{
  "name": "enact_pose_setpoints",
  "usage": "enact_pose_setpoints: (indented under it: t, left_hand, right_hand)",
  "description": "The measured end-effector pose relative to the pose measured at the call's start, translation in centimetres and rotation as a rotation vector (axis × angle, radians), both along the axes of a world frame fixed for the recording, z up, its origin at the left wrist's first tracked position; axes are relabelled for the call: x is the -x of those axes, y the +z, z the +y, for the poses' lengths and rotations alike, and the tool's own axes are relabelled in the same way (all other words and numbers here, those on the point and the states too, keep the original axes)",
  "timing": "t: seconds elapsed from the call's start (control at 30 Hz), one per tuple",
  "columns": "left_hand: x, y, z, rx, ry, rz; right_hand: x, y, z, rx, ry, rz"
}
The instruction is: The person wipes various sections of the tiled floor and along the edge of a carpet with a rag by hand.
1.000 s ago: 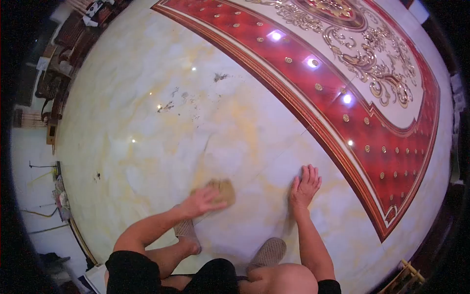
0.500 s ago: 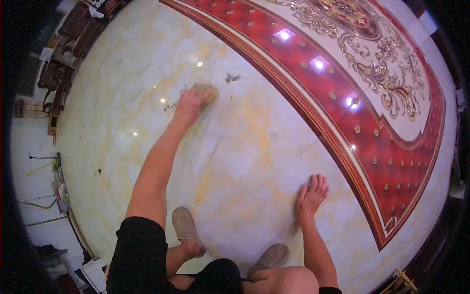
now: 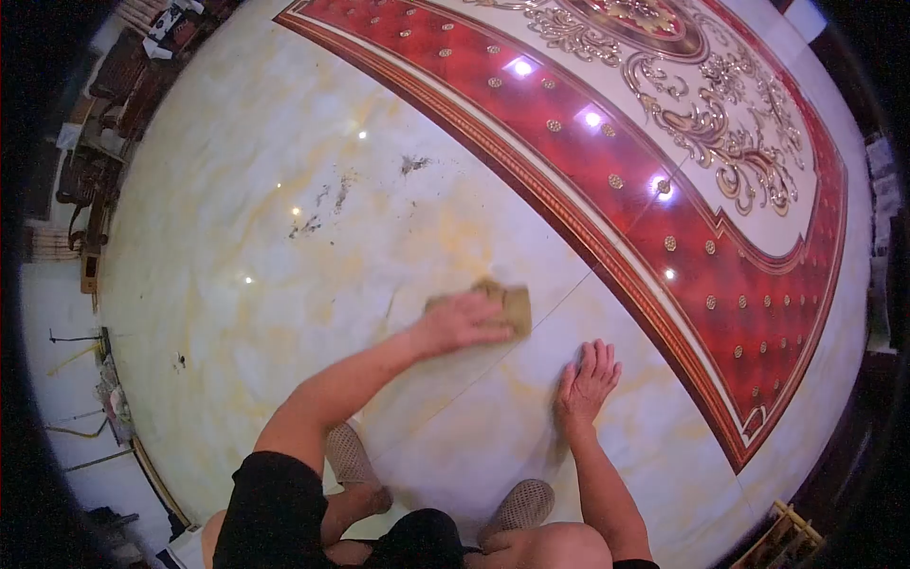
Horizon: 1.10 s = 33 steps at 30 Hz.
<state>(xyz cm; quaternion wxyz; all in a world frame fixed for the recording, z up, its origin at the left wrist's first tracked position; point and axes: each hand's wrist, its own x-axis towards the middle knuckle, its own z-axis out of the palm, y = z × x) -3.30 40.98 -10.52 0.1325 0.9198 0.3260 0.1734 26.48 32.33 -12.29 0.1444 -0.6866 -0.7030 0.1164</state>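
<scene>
My left hand (image 3: 462,322) presses a folded yellowish-brown cloth (image 3: 515,305) flat against the glossy marble-patterned floor (image 3: 360,275), slightly blurred by motion. Part of the cloth is hidden beneath the palm and fingers. Dark smudges of dirt (image 3: 305,227) mark the tiles farther out, with another dark patch (image 3: 414,164) beside them. My right hand (image 3: 588,384) rests on the floor near the patterned border, its fingers stretched out and nothing in it.
A red and white ornamental floor panel (image 3: 654,213) with a brown border lies ahead and to the right. Dark wooden furniture (image 3: 118,71) lines the left edge. Below me are my feet in woven slippers (image 3: 527,504). A small dark speck (image 3: 180,361) lies at left.
My left hand has swept the cloth from the dirt smudges back toward me and to the right, uncovering more of the dark marks. My right hand stays planted on the floor.
</scene>
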Motion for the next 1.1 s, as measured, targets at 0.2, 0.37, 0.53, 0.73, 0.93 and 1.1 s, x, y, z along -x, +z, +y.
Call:
enact_pose_setpoints:
  t: [0.2,0.37,0.53,0.73,0.93,1.1]
  left_hand:
    - [6.6,0.6,16.1,-0.097,0.633,0.258]
    - [10.3,6.8,13.3,-0.349,0.571,0.190]
    - [11.2,7.3,-4.4,0.325,0.309,0.017]
    - [15.5,4.7,-18.9,0.310,-0.110,0.339]
    - [19.5,0.7,-9.8,0.242,-0.168,0.103]
    - [22.8,0.7,4.1,0.093,0.355,0.070]
  right_hand:
    - [-0.5,-0.5,0.3,0.021,-0.002,-0.005]
    - [-0.1,0.0,0.5,0.008,-0.002,-0.008]
    - [0.2,0.9,0.4,0.031,0.020,0.022]
    - [-0.3,1.3,0.3,0.075,0.086,-0.003]
    - [2.0,3.9,-3.4,0.173,0.094,0.359]
    - [7.4,8.9,-9.4,0.339,0.193,0.472]
